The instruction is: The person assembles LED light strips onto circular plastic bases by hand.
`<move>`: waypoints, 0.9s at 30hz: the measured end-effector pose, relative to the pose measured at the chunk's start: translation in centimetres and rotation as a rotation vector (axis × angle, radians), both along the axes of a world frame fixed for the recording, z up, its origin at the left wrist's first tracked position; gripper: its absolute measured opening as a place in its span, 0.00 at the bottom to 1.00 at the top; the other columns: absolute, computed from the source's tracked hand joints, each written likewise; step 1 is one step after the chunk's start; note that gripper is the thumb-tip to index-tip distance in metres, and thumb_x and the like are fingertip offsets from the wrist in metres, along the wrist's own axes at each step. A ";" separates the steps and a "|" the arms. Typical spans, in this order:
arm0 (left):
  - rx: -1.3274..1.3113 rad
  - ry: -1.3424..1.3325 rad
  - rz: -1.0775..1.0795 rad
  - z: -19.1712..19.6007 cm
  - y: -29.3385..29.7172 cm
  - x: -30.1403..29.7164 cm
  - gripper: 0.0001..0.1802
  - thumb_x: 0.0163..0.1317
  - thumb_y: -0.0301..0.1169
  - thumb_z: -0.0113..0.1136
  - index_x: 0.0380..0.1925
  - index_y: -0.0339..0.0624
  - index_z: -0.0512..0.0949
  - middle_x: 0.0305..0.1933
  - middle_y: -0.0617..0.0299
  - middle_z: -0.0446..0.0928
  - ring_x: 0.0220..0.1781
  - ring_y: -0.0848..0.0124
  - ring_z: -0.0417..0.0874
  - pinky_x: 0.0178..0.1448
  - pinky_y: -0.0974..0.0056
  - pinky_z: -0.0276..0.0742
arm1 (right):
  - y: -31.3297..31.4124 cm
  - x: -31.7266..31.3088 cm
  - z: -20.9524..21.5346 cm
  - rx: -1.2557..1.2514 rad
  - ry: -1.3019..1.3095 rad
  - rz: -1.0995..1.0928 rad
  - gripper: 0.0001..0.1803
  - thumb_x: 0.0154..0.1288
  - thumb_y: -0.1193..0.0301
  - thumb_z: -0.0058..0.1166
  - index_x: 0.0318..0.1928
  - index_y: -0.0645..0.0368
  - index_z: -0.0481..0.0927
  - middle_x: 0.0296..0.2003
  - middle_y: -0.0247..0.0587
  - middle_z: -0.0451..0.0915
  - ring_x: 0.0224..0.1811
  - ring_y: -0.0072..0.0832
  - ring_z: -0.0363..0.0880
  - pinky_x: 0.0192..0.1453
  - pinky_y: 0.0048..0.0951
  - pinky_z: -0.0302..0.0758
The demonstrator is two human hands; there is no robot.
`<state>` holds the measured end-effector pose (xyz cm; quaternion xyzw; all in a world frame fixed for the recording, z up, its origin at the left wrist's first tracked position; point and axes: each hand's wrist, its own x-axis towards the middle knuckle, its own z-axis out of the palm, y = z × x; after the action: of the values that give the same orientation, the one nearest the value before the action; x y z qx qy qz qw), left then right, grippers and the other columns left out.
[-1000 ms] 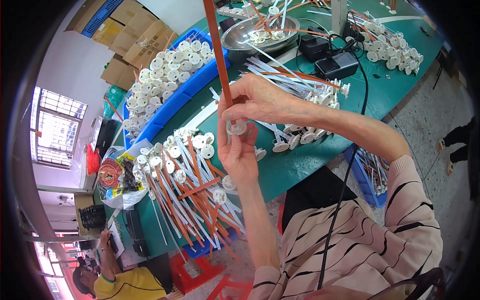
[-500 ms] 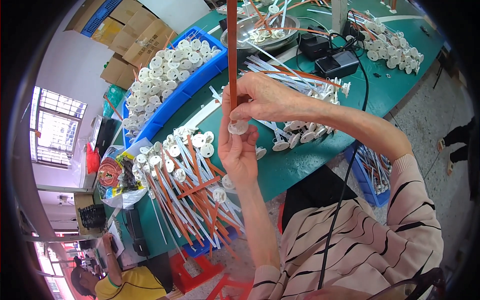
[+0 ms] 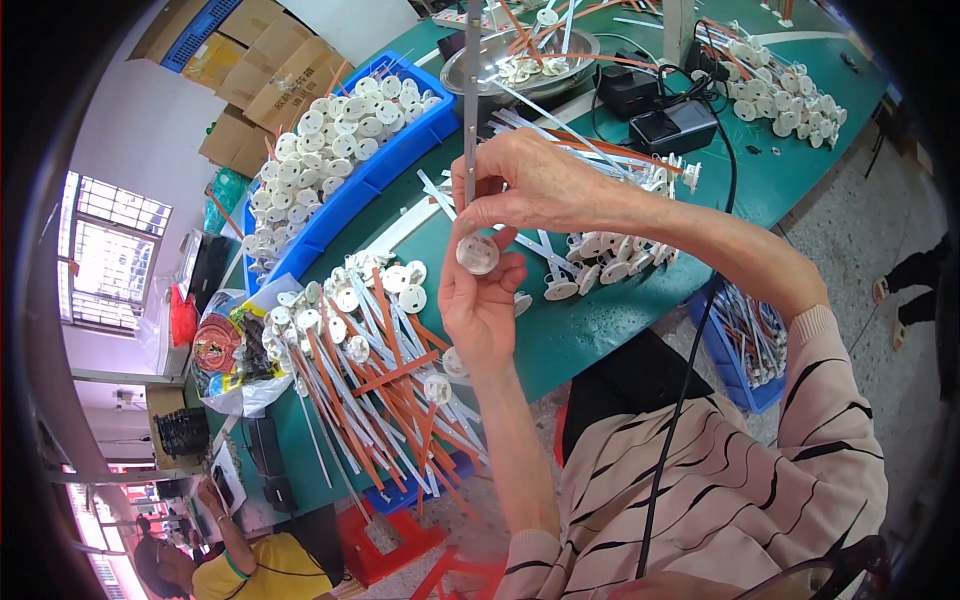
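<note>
Close above the green table, my left hand [image 3: 478, 318] holds a round white plastic disc [image 3: 478, 254] in its fingers, palm turned up. My right hand [image 3: 535, 180] pinches a narrow strip [image 3: 472, 95] just above the disc. The strip stands upright, its pale side with small dots facing me. Fingers hide where its lower end meets the disc. Left of my hands lies a pile of orange and white strips [image 3: 385, 385] with white discs on their ends. Behind my right forearm is another heap of white strips with discs [image 3: 620, 258].
A long blue bin [image 3: 345, 205] full of white discs stands at the left. Farther back are a metal bowl [image 3: 590, 45], black power adapters [image 3: 675, 128] and more disc pieces [image 3: 785, 100]. A black cable hangs across my right side. Someone in yellow [image 3: 265, 570] sits at lower left.
The strip now shows its pale, dotted side instead of the orange one. My right hand has risen slightly, and the disc is seen more fully.
</note>
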<state>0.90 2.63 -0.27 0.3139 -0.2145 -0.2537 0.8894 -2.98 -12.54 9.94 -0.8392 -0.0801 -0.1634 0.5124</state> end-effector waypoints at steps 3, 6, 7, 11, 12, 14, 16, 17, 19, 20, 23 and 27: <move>-0.001 0.019 -0.095 -0.3 0.3 0.2 0.30 0.67 0.42 0.43 0.62 0.33 0.57 0.43 0.43 0.76 0.34 0.62 0.81 0.39 0.63 0.79 | -0.1 -0.1 0.1 -0.109 -0.057 0.006 0.10 0.51 0.69 0.60 0.27 0.64 0.78 0.19 0.37 0.76 0.23 0.21 0.74 0.27 0.24 0.70; -0.036 0.012 -0.132 0.0 0.1 -0.2 0.31 0.66 0.43 0.44 0.62 0.33 0.56 0.39 0.45 0.77 0.32 0.63 0.81 0.37 0.64 0.79 | -0.1 -0.2 -0.1 -0.086 -0.101 0.043 0.10 0.51 0.69 0.60 0.27 0.64 0.78 0.19 0.38 0.77 0.23 0.21 0.74 0.28 0.23 0.71; -0.049 -0.011 -0.108 0.2 0.0 -0.4 0.31 0.66 0.42 0.48 0.62 0.33 0.56 0.38 0.46 0.77 0.31 0.64 0.81 0.36 0.64 0.79 | -0.2 -0.1 -0.3 -0.103 -0.102 0.014 0.10 0.51 0.69 0.60 0.28 0.64 0.78 0.20 0.38 0.77 0.23 0.21 0.74 0.28 0.23 0.71; -0.035 -0.178 -0.103 -0.6 0.3 0.1 0.25 0.64 0.33 0.52 0.59 0.37 0.62 0.38 0.47 0.77 0.35 0.64 0.80 0.36 0.65 0.77 | -0.1 -0.3 -0.2 -0.100 -0.113 -0.031 0.09 0.51 0.70 0.60 0.28 0.64 0.78 0.20 0.38 0.77 0.23 0.21 0.75 0.28 0.24 0.71; 0.012 -0.167 -0.052 -0.5 0.3 0.0 0.24 0.63 0.30 0.53 0.58 0.36 0.64 0.37 0.48 0.77 0.33 0.66 0.79 0.35 0.66 0.76 | -0.1 -0.4 -0.2 -0.101 -0.113 -0.032 0.09 0.51 0.70 0.60 0.28 0.64 0.78 0.20 0.38 0.77 0.23 0.21 0.75 0.28 0.24 0.71; 0.058 -0.156 -0.002 -0.5 0.3 0.0 0.23 0.62 0.27 0.55 0.56 0.36 0.65 0.36 0.50 0.77 0.32 0.67 0.79 0.34 0.67 0.76 | 0.1 -0.7 0.0 -0.092 -0.081 -0.032 0.10 0.51 0.69 0.60 0.28 0.64 0.78 0.21 0.38 0.77 0.24 0.22 0.75 0.29 0.24 0.71; 0.010 -0.122 -0.035 -0.8 0.3 0.3 0.22 0.61 0.26 0.55 0.55 0.31 0.67 0.37 0.50 0.78 0.32 0.67 0.81 0.37 0.65 0.80 | 0.0 -0.7 -0.1 -0.103 -0.085 -0.026 0.10 0.51 0.69 0.60 0.28 0.64 0.78 0.21 0.38 0.77 0.24 0.22 0.75 0.29 0.24 0.72; 0.009 -0.122 -0.036 -0.6 0.1 0.0 0.22 0.61 0.26 0.55 0.55 0.31 0.67 0.37 0.50 0.78 0.32 0.67 0.81 0.37 0.65 0.80 | 0.0 -0.7 -0.1 -0.114 -0.088 -0.019 0.10 0.51 0.68 0.60 0.28 0.64 0.78 0.22 0.38 0.78 0.25 0.22 0.75 0.29 0.24 0.72; 0.089 -0.112 0.126 0.0 -0.6 -0.7 0.19 0.62 0.25 0.54 0.52 0.30 0.69 0.42 0.50 0.77 0.39 0.65 0.82 0.43 0.64 0.80 | 0.0 -0.8 -0.3 -0.113 -0.090 -0.021 0.10 0.51 0.68 0.60 0.28 0.64 0.78 0.22 0.39 0.78 0.25 0.22 0.75 0.30 0.25 0.71; 0.089 -0.112 0.129 -0.2 -0.5 -0.6 0.19 0.62 0.25 0.54 0.52 0.30 0.69 0.42 0.50 0.77 0.39 0.65 0.82 0.43 0.64 0.80 | 0.2 -0.8 -0.3 -0.111 -0.093 -0.018 0.11 0.51 0.68 0.60 0.28 0.64 0.78 0.22 0.39 0.78 0.25 0.22 0.75 0.30 0.25 0.71; 0.115 -0.174 0.200 -0.8 -0.5 -0.2 0.19 0.62 0.26 0.52 0.53 0.32 0.68 0.48 0.49 0.76 0.48 0.60 0.80 0.51 0.61 0.79 | 0.2 -0.9 -0.4 -0.115 -0.055 -0.010 0.11 0.51 0.68 0.60 0.28 0.63 0.78 0.23 0.39 0.78 0.26 0.23 0.76 0.30 0.25 0.71; 0.037 -0.115 0.192 -0.7 -0.4 0.0 0.21 0.63 0.28 0.51 0.55 0.31 0.66 0.52 0.51 0.73 0.49 0.64 0.78 0.50 0.62 0.78 | 0.2 -1.1 -0.8 -0.071 -0.091 -0.032 0.11 0.51 0.68 0.59 0.28 0.65 0.78 0.22 0.40 0.78 0.25 0.23 0.76 0.30 0.26 0.72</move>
<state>0.90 2.27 -1.01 0.3633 -0.2294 -0.1528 0.8900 -4.04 -12.33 9.14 -0.8498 -0.0956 -0.2067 0.4755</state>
